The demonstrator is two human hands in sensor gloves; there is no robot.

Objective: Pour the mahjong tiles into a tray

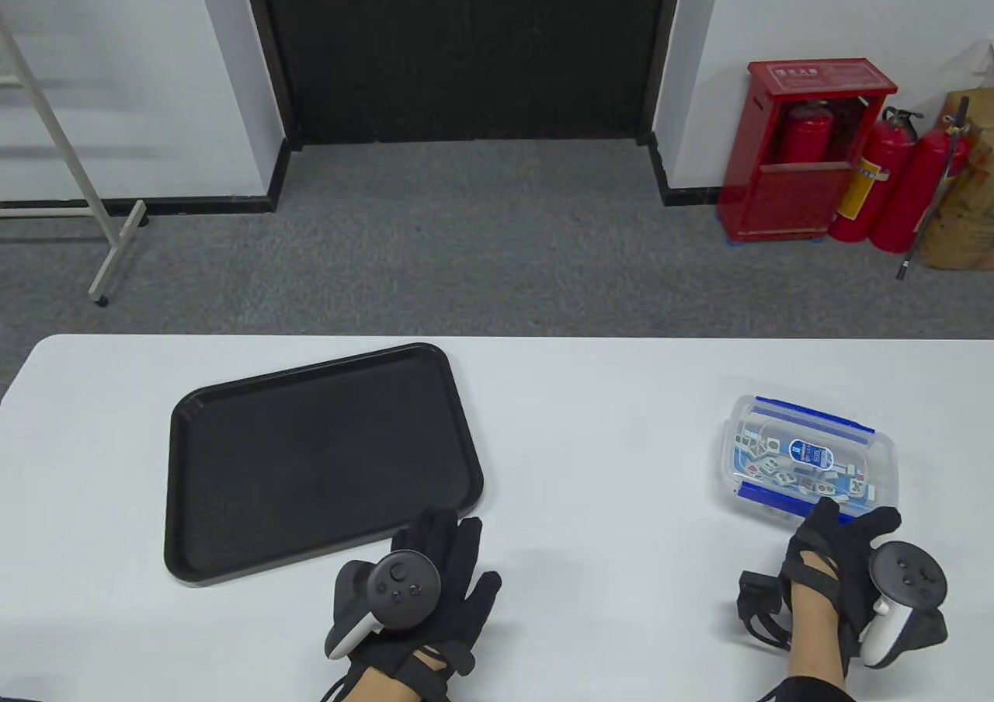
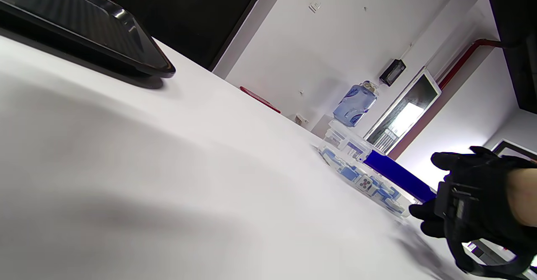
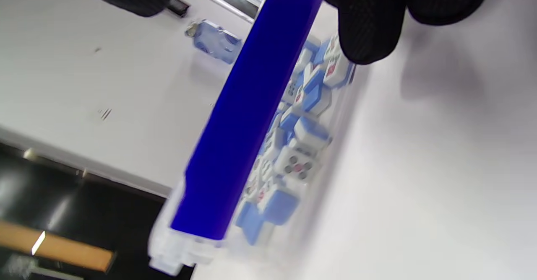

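A black tray [image 1: 326, 360] lies empty on the left half of the white table, also seen in the left wrist view [image 2: 105, 28]. A clear lidded box [image 1: 808, 453] with blue latches holds several mahjong tiles [image 1: 769, 461] at the right. My left hand [image 1: 458, 547] rests flat on the table, fingers spread, just off the tray's near right corner. My right hand [image 1: 850, 527] is at the box's near side. In the right wrist view its fingers [image 3: 369, 20] lie over the near blue latch [image 3: 247, 116], with the thumb apart on the other side. The tiles [image 3: 298, 162] show through the wall.
The table [image 1: 606, 422] has bare white surface between tray and box. Its far edge runs across the middle of the table view. Beyond it, on the floor, stand a red cabinet [image 1: 808, 158] and fire extinguishers [image 1: 893, 182].
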